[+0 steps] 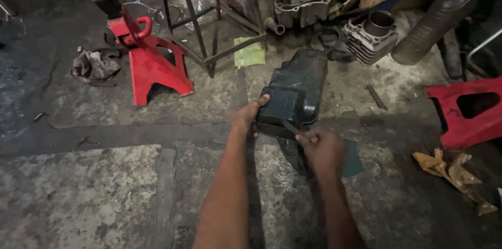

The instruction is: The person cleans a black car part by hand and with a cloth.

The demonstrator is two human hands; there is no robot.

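Black oil pan (295, 89): on the concrete floor (104, 186), centre. Your left hand (248, 115) grips its near-left edge. Your right hand (324, 149) is closed around a thin blade (294, 128) laid against its near rim. Red jack stand (154, 66): far left.

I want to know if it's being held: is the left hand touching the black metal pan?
Touching. The head view shows the left hand with fingers curled over the near edge of the black oil pan.
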